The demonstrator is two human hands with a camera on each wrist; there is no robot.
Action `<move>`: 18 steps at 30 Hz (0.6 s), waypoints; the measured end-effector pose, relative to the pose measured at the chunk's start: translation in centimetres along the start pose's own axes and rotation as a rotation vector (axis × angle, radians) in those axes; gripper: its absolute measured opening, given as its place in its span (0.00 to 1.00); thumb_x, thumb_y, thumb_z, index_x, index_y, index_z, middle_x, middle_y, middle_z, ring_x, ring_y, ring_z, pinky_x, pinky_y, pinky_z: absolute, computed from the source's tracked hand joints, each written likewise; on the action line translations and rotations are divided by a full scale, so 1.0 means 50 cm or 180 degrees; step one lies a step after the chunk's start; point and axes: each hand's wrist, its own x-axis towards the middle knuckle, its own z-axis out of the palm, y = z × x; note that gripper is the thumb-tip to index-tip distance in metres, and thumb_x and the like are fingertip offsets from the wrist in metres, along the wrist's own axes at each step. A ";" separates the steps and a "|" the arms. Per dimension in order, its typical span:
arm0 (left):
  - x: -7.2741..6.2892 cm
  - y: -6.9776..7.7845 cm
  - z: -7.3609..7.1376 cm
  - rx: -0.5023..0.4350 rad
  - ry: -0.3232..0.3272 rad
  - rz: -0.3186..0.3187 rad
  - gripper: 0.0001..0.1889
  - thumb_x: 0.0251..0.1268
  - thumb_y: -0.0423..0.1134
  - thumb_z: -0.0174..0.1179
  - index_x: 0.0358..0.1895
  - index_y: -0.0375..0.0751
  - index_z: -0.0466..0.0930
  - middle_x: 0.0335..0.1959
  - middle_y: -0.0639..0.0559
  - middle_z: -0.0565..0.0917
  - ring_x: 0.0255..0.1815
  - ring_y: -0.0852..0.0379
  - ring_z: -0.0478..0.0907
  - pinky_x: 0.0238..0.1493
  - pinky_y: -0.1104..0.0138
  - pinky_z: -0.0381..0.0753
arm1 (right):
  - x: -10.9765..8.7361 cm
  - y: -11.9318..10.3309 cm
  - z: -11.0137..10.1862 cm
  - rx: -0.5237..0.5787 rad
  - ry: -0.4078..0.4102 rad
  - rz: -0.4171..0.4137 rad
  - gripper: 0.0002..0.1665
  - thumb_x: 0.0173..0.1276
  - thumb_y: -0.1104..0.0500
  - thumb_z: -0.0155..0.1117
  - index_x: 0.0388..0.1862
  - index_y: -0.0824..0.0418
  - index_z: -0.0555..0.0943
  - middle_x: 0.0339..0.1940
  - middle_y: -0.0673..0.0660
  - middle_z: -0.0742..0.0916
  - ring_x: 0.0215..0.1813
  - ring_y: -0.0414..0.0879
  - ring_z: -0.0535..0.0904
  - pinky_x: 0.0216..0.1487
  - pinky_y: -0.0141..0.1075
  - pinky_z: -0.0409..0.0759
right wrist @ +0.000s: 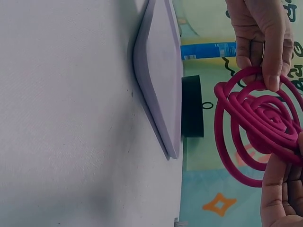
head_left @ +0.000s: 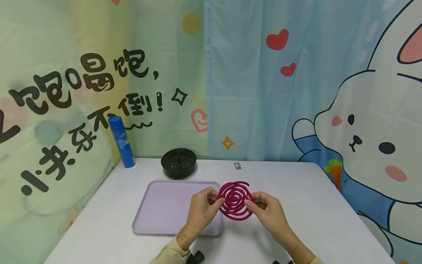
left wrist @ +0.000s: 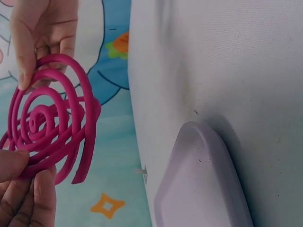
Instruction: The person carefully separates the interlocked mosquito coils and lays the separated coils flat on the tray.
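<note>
A magenta mosquito coil (head_left: pixel 234 201) is held up in front of me, over the table beside the tray's right edge. My left hand (head_left: pixel 202 208) pinches its left rim between thumb and fingers. On the opposite rim, my right hand (head_left: pixel 269 213) has the same kind of pinch. Seen from the left wrist, the coil (left wrist: pixel 60 101) shows its rings standing apart in layers. The right wrist view also has outer loops of the coil (right wrist: pixel 227 137) spread away from the denser spiral. Both hands keep it raised above the tabletop.
A lilac tray (head_left: pixel 165 209) lies at the left, partly behind my left forearm. Behind it stands a round black slotted holder (head_left: pixel 179 165). A blue cylindrical can (head_left: pixel 122 143) is at the back left corner. Near the back edge lies a small metal piece (head_left: pixel 237 166).
</note>
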 end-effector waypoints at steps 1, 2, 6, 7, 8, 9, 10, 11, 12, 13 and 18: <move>0.000 0.000 0.001 0.0013 0.0014 0.0006 0.06 0.57 0.30 0.72 0.28 0.38 0.83 0.23 0.51 0.86 0.25 0.66 0.80 0.30 0.75 0.82 | 0.000 -0.001 0.001 0.0007 -0.0005 0.0000 0.14 0.69 0.59 0.70 0.47 0.67 0.82 0.40 0.60 0.86 0.38 0.45 0.82 0.42 0.28 0.85; 0.000 0.001 0.001 0.0026 0.0026 0.0012 0.06 0.57 0.30 0.72 0.28 0.38 0.83 0.23 0.52 0.85 0.25 0.66 0.80 0.30 0.75 0.82 | -0.001 -0.002 0.001 0.0011 -0.0007 0.0001 0.14 0.69 0.58 0.70 0.47 0.67 0.82 0.40 0.60 0.86 0.38 0.45 0.82 0.42 0.28 0.85; 0.000 0.003 0.002 0.0056 0.0065 0.0029 0.06 0.57 0.29 0.72 0.28 0.39 0.83 0.22 0.52 0.85 0.24 0.66 0.80 0.29 0.75 0.81 | -0.001 -0.006 0.002 0.0019 -0.0011 0.0015 0.14 0.68 0.58 0.70 0.47 0.67 0.83 0.39 0.60 0.86 0.38 0.45 0.83 0.42 0.28 0.85; 0.000 0.004 0.002 0.0058 0.0072 0.0025 0.06 0.57 0.29 0.72 0.28 0.39 0.83 0.22 0.52 0.85 0.24 0.66 0.80 0.29 0.75 0.81 | -0.001 -0.007 0.002 0.0022 -0.0012 0.0025 0.14 0.68 0.59 0.70 0.47 0.67 0.83 0.39 0.60 0.86 0.38 0.45 0.83 0.42 0.28 0.85; 0.000 0.004 0.002 0.0059 0.0076 0.0023 0.06 0.57 0.29 0.72 0.28 0.39 0.83 0.22 0.52 0.85 0.24 0.66 0.80 0.28 0.75 0.81 | -0.001 -0.009 0.002 0.0022 -0.0013 0.0037 0.14 0.68 0.59 0.70 0.47 0.67 0.83 0.39 0.60 0.86 0.38 0.45 0.83 0.42 0.28 0.85; 0.000 0.005 0.002 0.0060 0.0080 0.0026 0.06 0.57 0.29 0.72 0.28 0.38 0.83 0.22 0.52 0.85 0.24 0.66 0.80 0.28 0.75 0.81 | -0.001 -0.010 0.002 0.0024 -0.0013 0.0051 0.14 0.68 0.59 0.71 0.47 0.67 0.82 0.39 0.60 0.86 0.38 0.45 0.83 0.42 0.28 0.85; 0.000 0.005 0.002 0.0062 0.0082 0.0026 0.06 0.57 0.29 0.72 0.28 0.38 0.83 0.22 0.52 0.85 0.24 0.66 0.79 0.28 0.75 0.80 | -0.002 -0.011 0.002 0.0033 -0.0015 0.0066 0.14 0.68 0.59 0.71 0.47 0.67 0.82 0.39 0.60 0.86 0.38 0.45 0.83 0.42 0.28 0.85; 0.000 0.005 0.002 0.0066 0.0084 0.0032 0.06 0.57 0.30 0.72 0.28 0.38 0.83 0.22 0.51 0.85 0.24 0.67 0.79 0.28 0.75 0.80 | -0.002 -0.012 0.002 0.0043 -0.0018 0.0078 0.14 0.68 0.59 0.71 0.47 0.67 0.82 0.39 0.60 0.86 0.38 0.45 0.83 0.43 0.28 0.85; 0.000 0.006 0.002 0.0068 0.0087 0.0034 0.06 0.57 0.29 0.72 0.28 0.38 0.83 0.22 0.51 0.86 0.24 0.67 0.79 0.27 0.75 0.80 | -0.002 -0.013 0.002 0.0056 -0.0023 0.0089 0.14 0.68 0.59 0.71 0.46 0.67 0.82 0.39 0.60 0.86 0.38 0.46 0.83 0.43 0.28 0.85; 0.000 0.006 0.002 0.0067 0.0089 0.0033 0.06 0.57 0.29 0.72 0.28 0.38 0.83 0.22 0.52 0.85 0.24 0.67 0.79 0.27 0.75 0.80 | -0.003 -0.015 0.003 0.0077 -0.0032 0.0094 0.14 0.68 0.59 0.71 0.46 0.67 0.82 0.39 0.60 0.86 0.38 0.46 0.84 0.43 0.29 0.85; -0.002 0.006 0.003 0.0012 0.0098 0.0012 0.06 0.57 0.29 0.71 0.28 0.39 0.82 0.22 0.52 0.85 0.22 0.69 0.78 0.25 0.75 0.80 | -0.005 -0.019 0.007 0.0171 -0.0065 0.0106 0.17 0.67 0.57 0.72 0.46 0.68 0.82 0.39 0.61 0.87 0.38 0.47 0.85 0.44 0.31 0.87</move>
